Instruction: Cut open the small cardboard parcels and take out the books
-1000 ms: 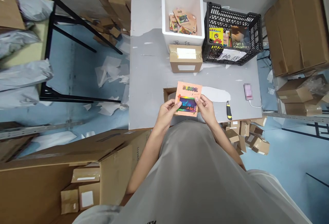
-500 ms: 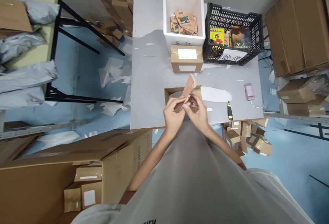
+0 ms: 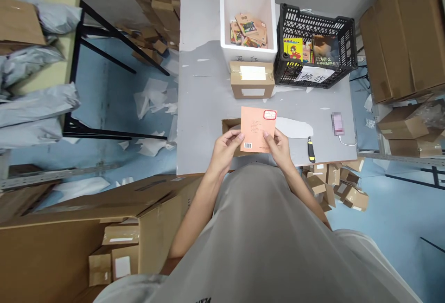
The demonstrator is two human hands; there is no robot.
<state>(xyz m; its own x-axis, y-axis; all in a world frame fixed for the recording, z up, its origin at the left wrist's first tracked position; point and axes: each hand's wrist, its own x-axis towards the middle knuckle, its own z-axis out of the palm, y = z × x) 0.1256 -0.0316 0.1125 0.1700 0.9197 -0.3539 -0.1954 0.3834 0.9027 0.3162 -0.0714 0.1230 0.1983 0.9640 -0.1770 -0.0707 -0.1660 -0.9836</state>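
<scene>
A thin, square, salmon-coloured book (image 3: 256,129) faces me with its back cover, showing a barcode at lower left and a red-framed label at upper right. My left hand (image 3: 225,149) pinches its left edge, thumb on the cover. On the opposite edge my right hand (image 3: 278,147) grips it the same way. Behind and below the book lies an opened cardboard box (image 3: 229,125), mostly covered by the book and my left hand. The fingers behind the book are partly hidden.
Farther back stand a closed carton (image 3: 252,90), a white foam bin (image 3: 248,54) with similar books, and a black crate (image 3: 318,68) with more books. A utility knife (image 3: 310,150) and a phone (image 3: 337,124) lie on the table (image 3: 200,108) to the right.
The book was held edge-on and tilted; now it is turned flat with its back cover towards me. My hands have moved apart to its two side edges.
</scene>
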